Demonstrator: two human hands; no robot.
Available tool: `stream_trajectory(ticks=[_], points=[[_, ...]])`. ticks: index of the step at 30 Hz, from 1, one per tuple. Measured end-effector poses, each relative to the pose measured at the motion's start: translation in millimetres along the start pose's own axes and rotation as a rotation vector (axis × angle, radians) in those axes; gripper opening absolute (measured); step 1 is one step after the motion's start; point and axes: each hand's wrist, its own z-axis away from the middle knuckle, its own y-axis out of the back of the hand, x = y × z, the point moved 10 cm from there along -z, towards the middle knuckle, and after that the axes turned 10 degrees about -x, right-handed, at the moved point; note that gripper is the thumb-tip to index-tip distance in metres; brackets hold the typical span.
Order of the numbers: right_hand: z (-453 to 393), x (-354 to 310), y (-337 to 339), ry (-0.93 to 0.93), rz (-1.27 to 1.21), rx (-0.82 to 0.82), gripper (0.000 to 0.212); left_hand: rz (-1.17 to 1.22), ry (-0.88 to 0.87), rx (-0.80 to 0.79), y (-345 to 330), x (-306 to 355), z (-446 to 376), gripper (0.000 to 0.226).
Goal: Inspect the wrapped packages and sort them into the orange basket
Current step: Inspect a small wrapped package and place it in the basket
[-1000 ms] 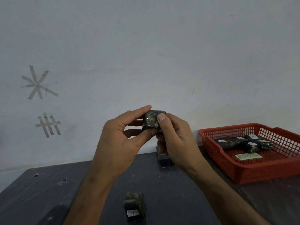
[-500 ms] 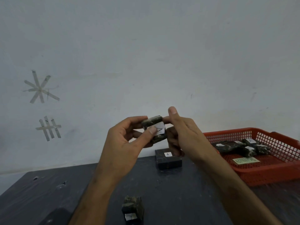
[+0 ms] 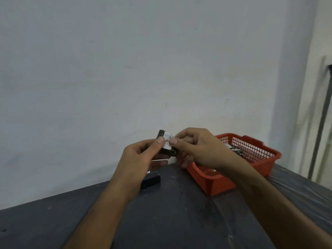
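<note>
I hold a small dark wrapped package (image 3: 166, 142) with a white label up in front of the wall, above the table's far edge. My left hand (image 3: 142, 159) grips its left side with the thumb on the label. From the right, my right hand (image 3: 197, 148) pinches it, thumb against the label. The orange basket (image 3: 255, 150) stands on the table just right of my hands, partly behind my right wrist. Inside it lie wrapped packages (image 3: 235, 150), mostly hidden.
A dark block (image 3: 150, 179) lies on the black table (image 3: 179, 212) below my left hand, near the wall. The white wall rises straight behind the table. A dark metal pole (image 3: 321, 119) stands at the far right.
The view has swung to the right, so the basket now sits nearer the middle. The package has been turned with its white label facing me. The package near the table's front edge has left the view.
</note>
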Motion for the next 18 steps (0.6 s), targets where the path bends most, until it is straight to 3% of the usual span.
stream_trajectory(ticks=[4, 8, 10, 13, 15, 18], points=[[3, 21, 44, -0.066, -0.067, 0.081, 0.030, 0.263, 0.075, -0.098, -47, -19, -35, 0.027], [0, 48, 71, -0.096, -0.163, 0.007, 0.023, 0.238, 0.122, -0.162, -84, -41, -66, 0.025], [0, 64, 82, -0.134, -0.144, -0.005, 0.028, 0.050, 0.098, -0.156, -91, -49, -76, 0.028], [-4, 109, 115, -0.260, -0.016, 0.131, 0.035, -0.422, 0.058, -0.155, -88, -61, -85, 0.041], [-7, 147, 141, -0.387, 0.156, 0.210, 0.031, -0.621, 0.072, -0.191, -86, -77, -86, 0.047], [-19, 196, 158, -0.514, 0.317, 0.172, 0.020, -0.799, 0.101, -0.265, -87, -103, -82, 0.050]])
